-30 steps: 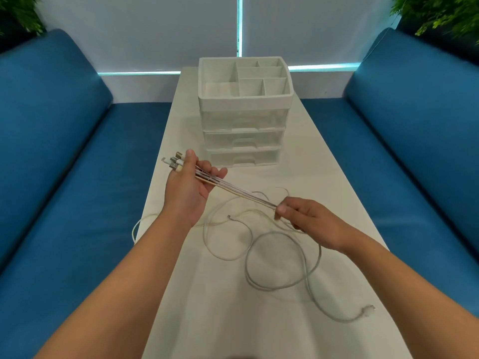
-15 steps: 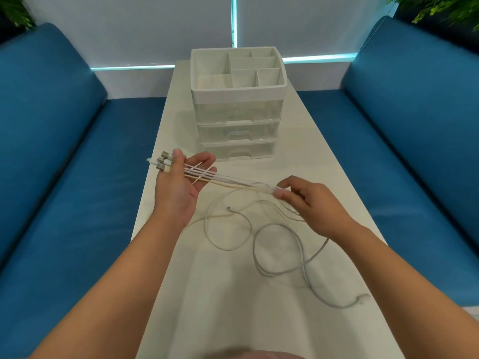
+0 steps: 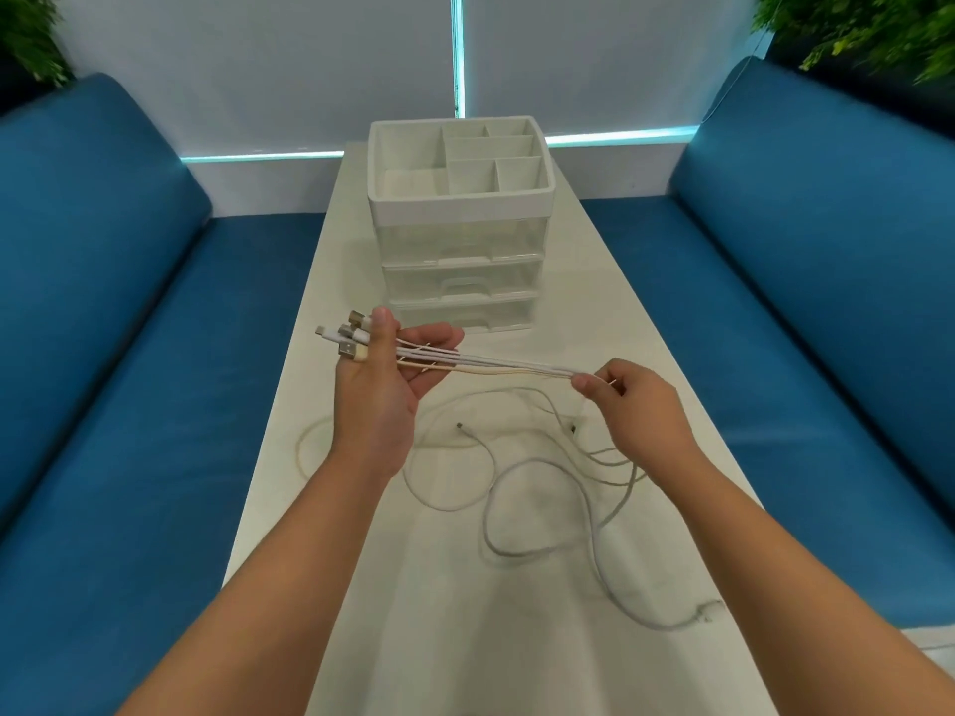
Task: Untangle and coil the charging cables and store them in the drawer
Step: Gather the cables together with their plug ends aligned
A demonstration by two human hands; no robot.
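The bundle of thin white and cream charging cables (image 3: 496, 365) is stretched in the air above the long white bench (image 3: 517, 638), between the two hands. The left hand (image 3: 380, 400) holds the plug ends: the thumb presses the cables against the half-curled fingers (image 3: 431, 337), and several metal USB plugs (image 3: 347, 333) stick out to the left past the thumb. The right hand (image 3: 638, 405) pinches the same bundle with thumb and forefinger tips, and its other fingers are curled in. Behind the right hand the cables fall down to the bench and lie there in loose, crossing loops (image 3: 522, 488). One small plug end (image 3: 459, 426) lies between the two forearms, and one white connector (image 3: 709, 610) lies near the right edge of the bench, well apart from the hands.

Behind the hands stands the white plastic drawer organiser (image 3: 460, 235). It has three clear drawers, all closed. The front handles of the middle drawer (image 3: 461, 285) and the bottom drawer (image 3: 467, 323) are visible. I cannot see anything inside them. Its open top tray (image 3: 457, 160) is divided into several compartments, and nothing shows in them.

Blue cushioned sofas (image 3: 129, 312) run along both sides of the bench. Green plants (image 3: 868, 28) are in the upper corners, and a pale wall with a light strip (image 3: 455, 54) is behind.
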